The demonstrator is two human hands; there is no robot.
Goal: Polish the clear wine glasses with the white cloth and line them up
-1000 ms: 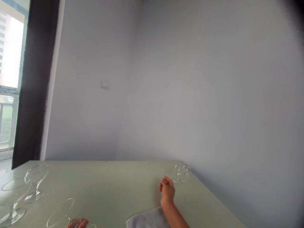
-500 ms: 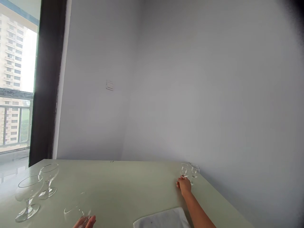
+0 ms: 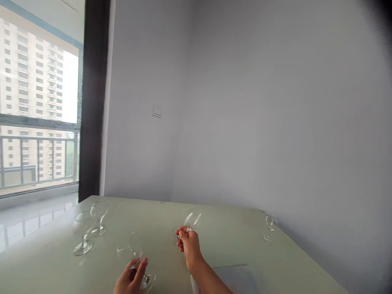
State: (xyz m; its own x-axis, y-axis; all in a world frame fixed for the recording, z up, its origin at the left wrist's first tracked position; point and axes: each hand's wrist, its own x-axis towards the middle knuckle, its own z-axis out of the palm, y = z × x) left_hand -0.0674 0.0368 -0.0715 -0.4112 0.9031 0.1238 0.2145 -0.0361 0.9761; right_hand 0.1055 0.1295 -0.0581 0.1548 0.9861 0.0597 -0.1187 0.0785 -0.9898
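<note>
My left hand (image 3: 131,276) is closed round the stem of a clear stemmed glass (image 3: 124,251) at the lower middle-left, its foot showing below the fingers. Near the middle of the table, my right hand (image 3: 190,243) grips another stemmed glass (image 3: 193,219) by its stem, the bowl tilted up and to the right. Two more stemmed glasses, one nearer (image 3: 83,232) and one farther (image 3: 99,216), stand upright at the left. One glass (image 3: 270,223) stands near the right edge.
A pale cloth (image 3: 235,278) lies at the front, partly behind my right forearm. The pale green table (image 3: 147,220) meets grey walls at the back and right. A window (image 3: 39,90) is at the left.
My right hand has moved left from the table's right side, carrying one of the two glasses there. The view has turned left, and more of my left hand shows.
</note>
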